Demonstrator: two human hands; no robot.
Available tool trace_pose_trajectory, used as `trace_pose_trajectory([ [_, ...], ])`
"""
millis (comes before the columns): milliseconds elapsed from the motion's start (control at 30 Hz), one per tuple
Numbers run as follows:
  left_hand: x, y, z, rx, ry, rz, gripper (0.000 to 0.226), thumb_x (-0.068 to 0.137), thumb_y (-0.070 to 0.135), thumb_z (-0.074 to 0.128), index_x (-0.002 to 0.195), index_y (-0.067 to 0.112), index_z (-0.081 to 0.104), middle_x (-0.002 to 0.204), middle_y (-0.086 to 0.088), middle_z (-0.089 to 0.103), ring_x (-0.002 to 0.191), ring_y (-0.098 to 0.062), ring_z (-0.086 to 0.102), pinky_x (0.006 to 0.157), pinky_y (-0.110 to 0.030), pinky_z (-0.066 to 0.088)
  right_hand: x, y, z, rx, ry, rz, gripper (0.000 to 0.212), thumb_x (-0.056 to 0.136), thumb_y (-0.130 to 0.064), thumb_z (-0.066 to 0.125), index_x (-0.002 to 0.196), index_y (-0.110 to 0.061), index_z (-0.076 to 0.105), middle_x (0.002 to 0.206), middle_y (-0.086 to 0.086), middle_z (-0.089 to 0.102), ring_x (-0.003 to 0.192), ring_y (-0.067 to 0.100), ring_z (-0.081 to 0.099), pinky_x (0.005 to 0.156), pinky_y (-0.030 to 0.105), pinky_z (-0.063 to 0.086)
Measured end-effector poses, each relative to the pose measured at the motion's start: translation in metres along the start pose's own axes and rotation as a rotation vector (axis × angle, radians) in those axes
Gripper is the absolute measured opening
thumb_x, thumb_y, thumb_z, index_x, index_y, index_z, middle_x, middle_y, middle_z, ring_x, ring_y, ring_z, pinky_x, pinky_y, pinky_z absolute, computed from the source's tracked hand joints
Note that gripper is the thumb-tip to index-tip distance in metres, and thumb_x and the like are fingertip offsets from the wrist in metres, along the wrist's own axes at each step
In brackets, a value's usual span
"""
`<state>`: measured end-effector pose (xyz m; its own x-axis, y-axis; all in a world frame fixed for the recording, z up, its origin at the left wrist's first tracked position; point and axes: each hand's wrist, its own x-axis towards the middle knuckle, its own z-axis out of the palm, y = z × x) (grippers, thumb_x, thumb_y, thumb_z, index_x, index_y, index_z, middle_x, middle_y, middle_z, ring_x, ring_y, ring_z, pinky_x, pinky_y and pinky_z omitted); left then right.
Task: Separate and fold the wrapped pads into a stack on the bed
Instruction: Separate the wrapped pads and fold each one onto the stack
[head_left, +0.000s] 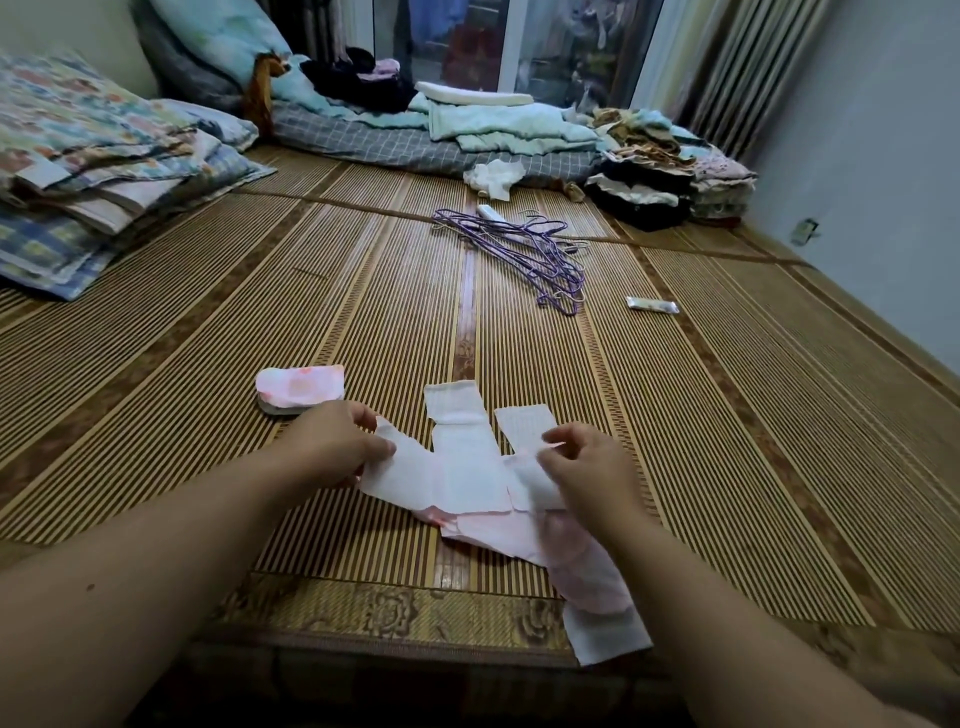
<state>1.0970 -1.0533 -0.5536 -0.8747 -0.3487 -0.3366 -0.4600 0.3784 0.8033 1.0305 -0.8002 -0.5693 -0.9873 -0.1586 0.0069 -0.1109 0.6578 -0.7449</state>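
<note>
A joined strip of white and pink wrapped pads (467, 478) lies spread on the bamboo mat (727, 415) near the bed's front edge. My left hand (337, 447) pinches the strip's left end. My right hand (587, 467) pinches a white flap at the strip's right side. One more pink and white section (597, 597) trails toward the front edge under my right forearm. A small stack of folded pink pads (298, 387) sits just left of and beyond my left hand.
Purple wire hangers (524, 254) lie in a heap mid-mat, with a small foil packet (652, 305) to their right. Folded quilts (93, 171) sit at the left, and bedding and clothes piles (665, 176) line the far side. The wall is at the right.
</note>
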Motion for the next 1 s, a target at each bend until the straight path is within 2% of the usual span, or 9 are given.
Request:
trace_pose_trajectory([
  [67, -0.003, 0.0, 0.0, 0.027, -0.006, 0.002, 0.04, 0.084, 0.02, 0.068, 0.122, 0.012, 0.056, 0.093, -0.006, 0.062, 0.082, -0.022, 0.065, 0.06, -0.03, 0.055, -0.003, -0.002, 0.008, -0.094, -0.085, -0.023, 0.02, 0.089, -0.027, 0.061, 0.108, -0.024, 0.066, 0.087, -0.012, 0.063, 0.077, 0.003, 0.059, 0.063, 0.022, 0.047],
  [167, -0.005, 0.004, 0.001, 0.01, -0.028, 0.004, 0.032, 0.085, 0.019, 0.067, 0.116, 0.013, 0.059, 0.094, -0.007, 0.063, 0.083, -0.023, 0.065, 0.064, -0.033, 0.056, -0.005, -0.002, 0.012, -0.096, -0.166, -0.008, 0.022, 0.093, -0.032, 0.053, 0.103, -0.02, 0.069, 0.093, -0.007, 0.068, 0.081, 0.006, 0.059, 0.066, 0.026, 0.046],
  [300, -0.009, 0.02, 0.011, -0.005, -0.07, 0.024, 0.015, 0.085, 0.017, 0.066, 0.1, 0.016, 0.063, 0.091, -0.006, 0.066, 0.078, -0.019, 0.065, 0.059, -0.031, 0.053, -0.003, 0.001, 0.002, 0.142, -0.056, 0.095, 0.026, 0.097, -0.03, 0.046, 0.1, -0.018, 0.069, 0.09, -0.003, 0.071, 0.087, 0.013, 0.064, 0.084, 0.042, 0.052],
  [367, -0.009, 0.03, 0.023, -0.007, -0.11, 0.028, 0.013, 0.086, 0.017, 0.065, 0.099, 0.017, 0.064, 0.091, -0.006, 0.067, 0.079, -0.018, 0.065, 0.06, -0.03, 0.052, -0.001, 0.004, -0.005, 0.173, 0.014, 0.147, 0.023, 0.096, -0.028, 0.046, 0.092, -0.02, 0.068, 0.088, -0.001, 0.07, 0.087, 0.017, 0.064, 0.085, 0.048, 0.052],
  [567, -0.004, 0.052, 0.069, -0.035, -0.157, 0.031, 0.029, 0.086, 0.014, 0.065, 0.114, 0.014, 0.06, 0.087, -0.009, 0.066, 0.069, -0.019, 0.064, 0.054, -0.028, 0.051, 0.002, 0.017, -0.019, -0.011, 0.049, 0.181, 0.019, 0.089, -0.017, 0.054, 0.094, -0.013, 0.072, 0.094, 0.007, 0.071, 0.088, 0.025, 0.064, 0.082, 0.048, 0.053],
  [700, -0.001, 0.057, 0.085, -0.082, -0.193, 0.001, 0.008, 0.09, 0.019, 0.057, 0.094, 0.021, 0.064, 0.092, -0.005, 0.068, 0.075, -0.025, 0.072, 0.057, -0.028, 0.047, 0.001, 0.022, -0.022, -0.03, 0.011, 0.218, 0.021, 0.088, -0.015, 0.056, 0.102, -0.014, 0.071, 0.099, 0.006, 0.071, 0.09, 0.023, 0.064, 0.082, 0.047, 0.055],
  [800, 0.004, 0.052, 0.078, -0.024, -0.157, 0.017, 0.012, 0.09, 0.023, 0.055, 0.08, 0.027, 0.061, 0.089, -0.001, 0.067, 0.069, -0.019, 0.071, 0.058, -0.026, 0.047, 0.004, 0.023, -0.022, -0.077, -0.012, 0.215, 0.023, 0.085, -0.016, 0.059, 0.105, -0.015, 0.07, 0.104, 0.004, 0.071, 0.093, 0.02, 0.063, 0.084, 0.042, 0.054],
  [900, 0.007, 0.041, 0.059, 0.143, -0.011, 0.078, 0.008, 0.086, 0.027, 0.061, 0.086, 0.021, 0.066, 0.084, 0.0, 0.068, 0.07, -0.015, 0.067, 0.066, -0.029, 0.052, 0.009, 0.021, -0.018, -0.135, -0.075, 0.227, 0.033, 0.083, -0.02, 0.065, 0.116, -0.012, 0.066, 0.113, 0.006, 0.069, 0.099, 0.02, 0.062, 0.085, 0.034, 0.051],
  [1000, 0.006, 0.029, 0.044, 0.317, 0.08, 0.042, 0.022, 0.079, 0.035, 0.067, 0.086, 0.014, 0.068, 0.081, -0.004, 0.069, 0.075, -0.02, 0.065, 0.075, -0.038, 0.055, 0.013, 0.016, -0.013, -0.174, -0.103, 0.275, 0.032, 0.08, -0.027, 0.071, 0.107, -0.011, 0.067, 0.102, 0.006, 0.069, 0.09, 0.022, 0.064, 0.078, 0.037, 0.054],
])
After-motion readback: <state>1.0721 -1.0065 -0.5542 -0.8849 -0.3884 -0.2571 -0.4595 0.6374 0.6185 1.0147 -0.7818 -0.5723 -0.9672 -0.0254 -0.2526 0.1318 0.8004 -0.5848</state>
